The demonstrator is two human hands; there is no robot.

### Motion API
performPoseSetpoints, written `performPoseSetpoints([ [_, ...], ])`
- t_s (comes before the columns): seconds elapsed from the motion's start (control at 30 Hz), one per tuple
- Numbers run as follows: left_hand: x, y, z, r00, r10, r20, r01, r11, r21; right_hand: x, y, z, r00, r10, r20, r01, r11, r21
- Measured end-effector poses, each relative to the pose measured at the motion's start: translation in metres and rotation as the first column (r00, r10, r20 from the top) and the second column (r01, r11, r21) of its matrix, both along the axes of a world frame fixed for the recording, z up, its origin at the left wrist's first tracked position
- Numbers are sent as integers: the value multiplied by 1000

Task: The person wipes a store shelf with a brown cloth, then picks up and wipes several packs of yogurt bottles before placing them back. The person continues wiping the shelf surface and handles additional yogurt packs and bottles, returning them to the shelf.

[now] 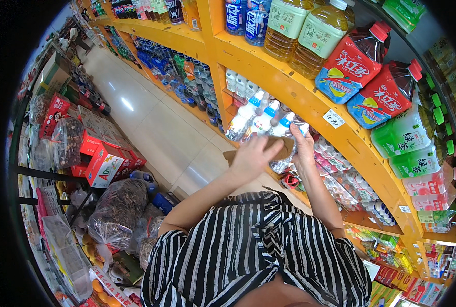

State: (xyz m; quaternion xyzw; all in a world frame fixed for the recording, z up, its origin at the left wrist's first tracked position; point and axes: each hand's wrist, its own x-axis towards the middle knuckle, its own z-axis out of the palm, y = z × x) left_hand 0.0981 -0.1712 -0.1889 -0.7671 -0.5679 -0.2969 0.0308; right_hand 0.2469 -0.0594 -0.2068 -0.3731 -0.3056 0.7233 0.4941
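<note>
My left hand (253,155) is blurred by motion and holds a brown cloth (283,147), its fingers bent over it. Part of the cloth lies against the lower side of a bottle. With thumb and fingers, my right hand (304,146) grips the upper part of that white bottle (287,122), near its blue cap. Two more white bottles with blue caps, one in the middle (261,124) and one at the left (243,115), stand close beside it. Clear film seems to wrap them; the cloth and fingers hide the lower part of the gripped bottle.
An orange shelf (266,57) with large tea bottles (352,63) curves above and right of my hands. A tiled aisle (151,115) runs off to the upper left. Red cartons (109,165) and a stuffed plastic bag (118,211) line its left side. A person (74,36) is far off.
</note>
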Motion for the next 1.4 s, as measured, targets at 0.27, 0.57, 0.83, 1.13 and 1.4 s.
performPoseSetpoints([
  [0.27,-50,20,5,924,357,139,-371,924,91,3,-5,3,1000,10,29,-11,1000,20],
  [0.57,35,-12,-18,975,-199,94,199,980,8,11,9,-16,984,31,176,-38,999,38],
  [0.83,-25,11,4,959,226,173,-243,966,85,4,-9,10,1000,15,4,-15,1000,23],
  [1.13,-24,12,1,967,239,89,-246,966,81,4,-8,6,1000,6,24,-6,1000,20],
  [1.4,26,-8,-2,974,-211,81,215,976,-34,7,0,0,990,55,127,-59,998,31],
])
